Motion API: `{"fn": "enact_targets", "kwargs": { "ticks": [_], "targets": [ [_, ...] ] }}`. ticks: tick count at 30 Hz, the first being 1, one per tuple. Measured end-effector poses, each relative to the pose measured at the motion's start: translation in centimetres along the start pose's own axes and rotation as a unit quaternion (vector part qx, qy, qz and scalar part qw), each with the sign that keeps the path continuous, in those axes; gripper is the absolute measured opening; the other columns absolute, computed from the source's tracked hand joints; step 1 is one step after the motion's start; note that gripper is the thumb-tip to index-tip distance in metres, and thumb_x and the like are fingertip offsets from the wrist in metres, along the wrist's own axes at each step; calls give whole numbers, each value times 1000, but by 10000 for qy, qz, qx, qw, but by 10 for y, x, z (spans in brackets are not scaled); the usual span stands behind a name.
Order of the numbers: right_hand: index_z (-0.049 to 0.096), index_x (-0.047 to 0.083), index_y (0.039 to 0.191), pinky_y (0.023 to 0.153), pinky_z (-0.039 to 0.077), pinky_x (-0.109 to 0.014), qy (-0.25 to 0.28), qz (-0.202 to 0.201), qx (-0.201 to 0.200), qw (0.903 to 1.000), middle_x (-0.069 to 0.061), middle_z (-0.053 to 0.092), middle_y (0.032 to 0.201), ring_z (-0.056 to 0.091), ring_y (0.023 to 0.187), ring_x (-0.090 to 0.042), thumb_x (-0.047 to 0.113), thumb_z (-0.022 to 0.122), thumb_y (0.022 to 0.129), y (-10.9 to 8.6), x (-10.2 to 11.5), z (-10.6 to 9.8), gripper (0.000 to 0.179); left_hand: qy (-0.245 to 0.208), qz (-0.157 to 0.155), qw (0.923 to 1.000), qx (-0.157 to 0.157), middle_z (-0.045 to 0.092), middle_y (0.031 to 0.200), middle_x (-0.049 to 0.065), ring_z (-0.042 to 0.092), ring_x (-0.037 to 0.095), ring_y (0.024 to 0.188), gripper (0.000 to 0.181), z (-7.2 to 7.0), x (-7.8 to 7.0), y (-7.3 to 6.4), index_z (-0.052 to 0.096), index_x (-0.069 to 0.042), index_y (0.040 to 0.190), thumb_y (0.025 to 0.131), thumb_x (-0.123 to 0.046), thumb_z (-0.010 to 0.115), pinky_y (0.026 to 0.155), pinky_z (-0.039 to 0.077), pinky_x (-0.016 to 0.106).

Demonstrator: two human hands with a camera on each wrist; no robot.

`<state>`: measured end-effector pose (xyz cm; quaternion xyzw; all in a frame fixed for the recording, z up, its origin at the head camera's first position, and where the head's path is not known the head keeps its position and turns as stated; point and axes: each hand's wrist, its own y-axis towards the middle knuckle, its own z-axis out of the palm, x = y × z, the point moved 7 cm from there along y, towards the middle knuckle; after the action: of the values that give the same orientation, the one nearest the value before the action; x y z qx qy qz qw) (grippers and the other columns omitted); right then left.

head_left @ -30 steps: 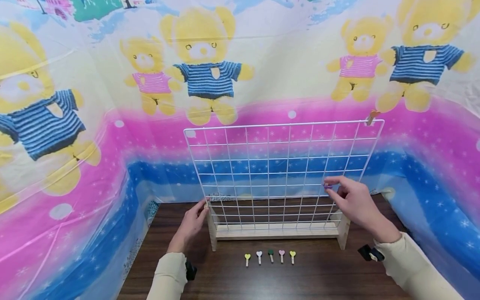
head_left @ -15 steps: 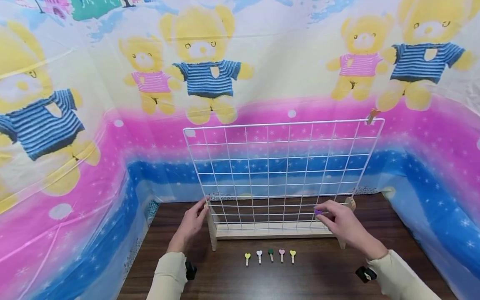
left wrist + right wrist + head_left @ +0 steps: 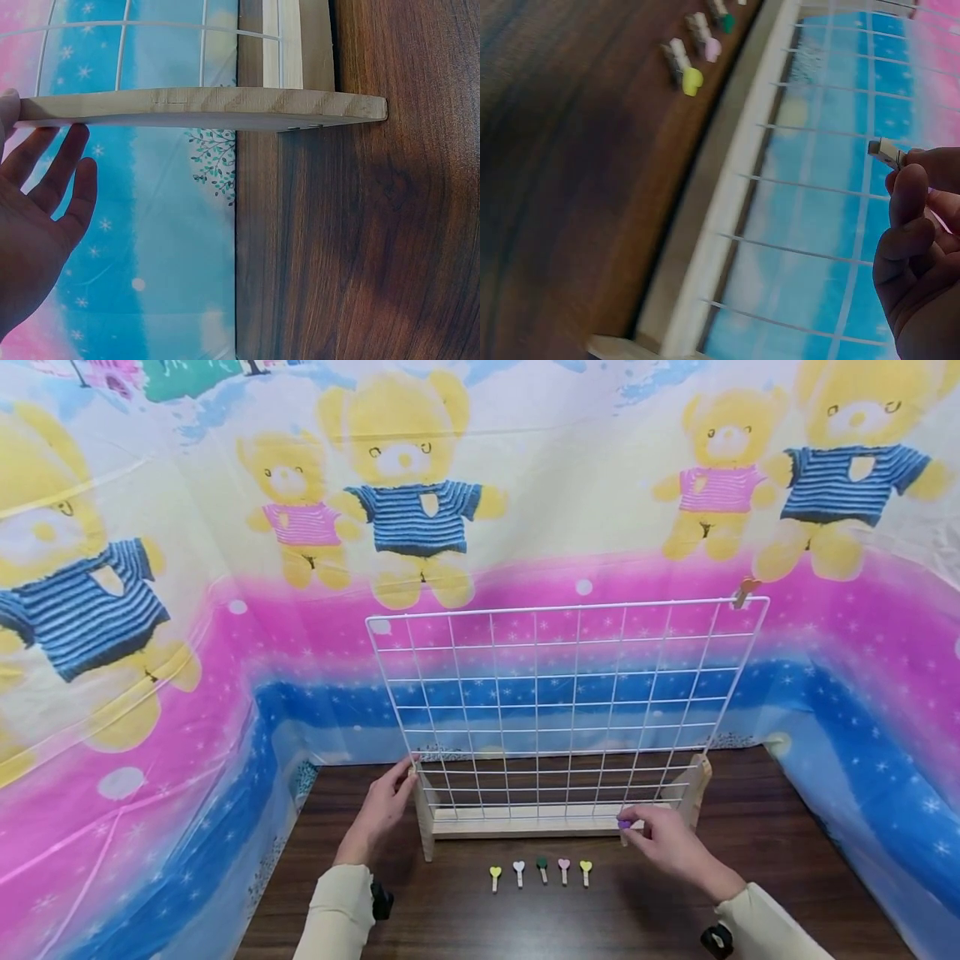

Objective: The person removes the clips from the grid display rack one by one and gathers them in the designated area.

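A purple heart-topped mini clothespin (image 3: 624, 824) is pinched between the thumb and forefinger of my right hand (image 3: 667, 843), in front of the stand's lower right part. In the right wrist view its pale wooden end (image 3: 889, 154) sticks out past the fingertips. My left hand (image 3: 384, 799) holds the upper end of the left wooden upright (image 3: 202, 105), thumb on one side and fingers on the other. That upright belongs to a stand bearing a white wire grid (image 3: 536, 705). Clipped at the grid's top right corner is a clothespin with an orange-red heart (image 3: 744, 593).
Before the stand, several heart clothespins lie in a row on the dark wooden table (image 3: 450, 918): yellow (image 3: 495, 878), white (image 3: 519, 873), green (image 3: 543, 870), pink (image 3: 564, 871) and yellow (image 3: 586, 872). A bear-patterned cloth (image 3: 570, 518) hangs behind and at both sides.
My right hand has come down and slightly left with the purple clothespin, from mid-grid height to near the stand's base bar. The left hand has stayed on the upright.
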<state>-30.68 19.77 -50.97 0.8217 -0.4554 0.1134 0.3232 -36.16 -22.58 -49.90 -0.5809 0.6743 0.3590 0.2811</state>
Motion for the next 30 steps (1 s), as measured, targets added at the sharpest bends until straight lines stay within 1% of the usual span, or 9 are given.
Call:
{"fn": "enact_targets", "kwargs": {
  "ticks": [3, 6, 11, 14, 20, 24, 30],
  "targets": [
    [69, 12, 90, 59, 48, -23, -21, 25, 91, 10000, 4, 66, 88, 57, 71, -2, 3, 73, 80, -5, -6, 13, 14, -4, 2, 10000, 3, 52, 133, 16, 53, 30, 115, 42, 0, 0, 0, 44, -19, 144, 101, -22, 46, 89, 45, 50],
    [69, 13, 89, 64, 50, -26, 13, 108, 244, 9996, 5, 66, 88, 60, 78, -5, 3, 72, 81, -9, -13, 26, 13, -2, 17, 10000, 0, 53, 132, 15, 53, 29, 115, 42, 0, -1, 0, 44, -22, 143, 101, -22, 46, 89, 45, 49],
    [68, 13, 87, 65, 49, -27, 53, 457, 626, 9970, 10, 63, 85, 58, 75, -3, 6, 71, 82, -13, -27, 47, 9, -18, 21, 10000, -1, 54, 131, 15, 53, 29, 114, 42, 0, -1, 0, 44, -23, 143, 101, -22, 47, 89, 45, 49],
    [68, 13, 87, 65, 47, -26, 102, 576, 798, 9951, 10, 62, 85, 57, 74, -2, 7, 71, 82, -16, -33, 57, 8, -32, 13, 10000, -2, 53, 132, 15, 53, 29, 115, 42, -1, -2, 0, 45, -23, 143, 101, -21, 47, 89, 45, 49],
    [68, 13, 85, 58, 44, -24, 235, 615, 931, 9935, 10, 62, 81, 52, 66, 0, 9, 72, 81, -19, -37, 68, 7, 42, 27, 10000, -11, 55, 129, 16, 54, 28, 113, 42, -1, -1, 0, 45, -21, 143, 101, -20, 47, 88, 45, 48],
    [67, 15, 84, 57, 42, -23, 197, 778, 1059, 9911, 10, 60, 78, 48, 63, 1, 11, 72, 81, -22, -42, 76, 7, 44, -5, 10000, 18, 55, 129, 16, 54, 29, 113, 42, 0, -1, 0, 44, -20, 143, 102, -20, 46, 88, 45, 48],
    [68, 10, 85, 58, 44, -23, 296, 885, 1175, 9887, 9, 61, 78, 52, 65, -1, 10, 72, 81, -25, -48, 84, 6, 11, -46, 10000, 28, 55, 129, 16, 53, 29, 114, 42, 0, -1, 1, 44, -21, 143, 101, -21, 47, 88, 45, 48]
  ]
}}
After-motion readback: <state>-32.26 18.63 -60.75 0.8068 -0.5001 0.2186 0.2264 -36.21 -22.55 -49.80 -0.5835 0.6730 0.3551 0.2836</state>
